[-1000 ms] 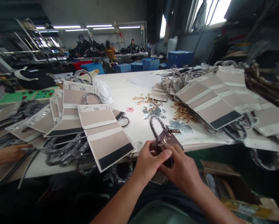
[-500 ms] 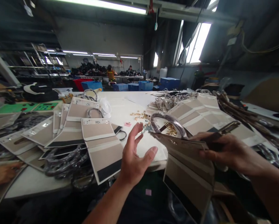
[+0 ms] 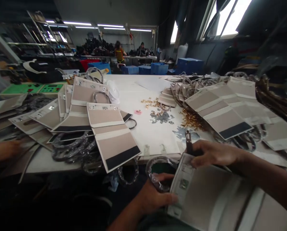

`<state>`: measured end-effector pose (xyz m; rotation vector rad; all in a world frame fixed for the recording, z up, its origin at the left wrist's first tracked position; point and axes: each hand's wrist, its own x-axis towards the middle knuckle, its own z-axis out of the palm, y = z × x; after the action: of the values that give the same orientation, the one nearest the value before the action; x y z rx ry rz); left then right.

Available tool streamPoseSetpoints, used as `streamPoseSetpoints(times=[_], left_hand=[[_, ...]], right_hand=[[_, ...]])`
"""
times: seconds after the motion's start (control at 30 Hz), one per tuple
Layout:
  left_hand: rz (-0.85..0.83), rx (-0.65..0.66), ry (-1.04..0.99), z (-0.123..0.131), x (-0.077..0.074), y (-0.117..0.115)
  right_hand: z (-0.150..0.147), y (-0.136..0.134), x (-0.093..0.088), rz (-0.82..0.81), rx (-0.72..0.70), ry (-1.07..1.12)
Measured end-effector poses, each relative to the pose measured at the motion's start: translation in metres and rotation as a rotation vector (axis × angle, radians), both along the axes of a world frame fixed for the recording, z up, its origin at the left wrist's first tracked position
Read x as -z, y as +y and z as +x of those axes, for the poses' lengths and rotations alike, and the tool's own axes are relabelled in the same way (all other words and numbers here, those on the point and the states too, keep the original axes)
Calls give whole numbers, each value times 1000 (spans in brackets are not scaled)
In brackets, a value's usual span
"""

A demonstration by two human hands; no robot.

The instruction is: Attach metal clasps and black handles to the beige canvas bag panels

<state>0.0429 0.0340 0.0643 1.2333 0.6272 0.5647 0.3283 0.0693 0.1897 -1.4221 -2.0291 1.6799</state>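
Left hand point(image 3: 155, 196) pinching one beige panel point(image 3: 206, 195), right hand point(image 3: 213, 154) gripping one dark tool point(image 3: 188, 142).

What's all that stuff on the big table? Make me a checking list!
Surface: white worktable, mostly covered.
Job's things: beige bag panel with plastic-wrapped ring handle; dark metal tool.
Clutter: piles of beige panels left and right; gold fittings; silver fittings.
Hands: left hand grips the beige bag panel; right hand holds the dark metal tool.
Cables: nothing seen.
Surroundings: blue crates, co-worker's hand far left, people far off.
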Motion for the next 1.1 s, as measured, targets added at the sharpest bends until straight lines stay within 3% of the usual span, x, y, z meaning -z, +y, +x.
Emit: streamPoseSetpoints(times=[0.07, 0.17, 0.37, 0.53, 0.7, 0.87, 0.93, 1.0, 1.1], left_hand=[[-110, -74, -12, 4, 30, -3], [-275, -203, -8, 12, 54, 0], [-403, -447, -22, 25, 71, 17], [-460, -524, 6, 32, 78, 29], [-475, -608, 58, 41, 66, 31], [-512, -670, 84, 49, 55, 39], [-537, -681, 73, 51, 54, 43], [-554, -689, 58, 53, 54, 46], [-567, -698, 59, 55, 55, 49]], right_hand=[[-1, 23, 32, -11, -29, 3], [-5, 58, 66, 11, -61, -18], [-18, 116, 100, 80, -107, -108], [-26, 136, 121, 136, -96, -149], [-19, 129, 120, 306, 96, -240], [29, 106, 81, 596, 580, -214], [54, 95, 72, 679, 699, -281], [73, 85, 75, 689, 701, -369], [89, 71, 100, 583, 600, -463]])
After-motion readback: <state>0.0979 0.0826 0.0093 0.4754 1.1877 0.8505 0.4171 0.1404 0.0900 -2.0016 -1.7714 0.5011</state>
